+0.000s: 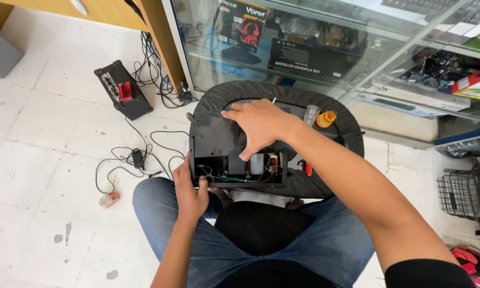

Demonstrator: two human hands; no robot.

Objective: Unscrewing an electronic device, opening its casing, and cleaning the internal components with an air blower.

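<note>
A black box-shaped device (218, 140) with an open front lies on a round black cushioned stool (336, 114). Coloured wires and small parts show inside its opening (245, 172). My left hand (189, 189) grips the device's lower left corner. My right hand (258, 125) lies spread over the top panel, with the thumb curled down over the opening's upper edge. My knees in blue jeans (336, 240) are just below the stool.
A clear bottle (311, 113) and an orange bit holder (326, 118) stand on the stool beside my right wrist; a red-handled tool (307, 169) lies under the arm. A black power unit (123, 89) and cables (136, 157) are on the white floor, left. Glass display case behind; wire basket (466, 192) right.
</note>
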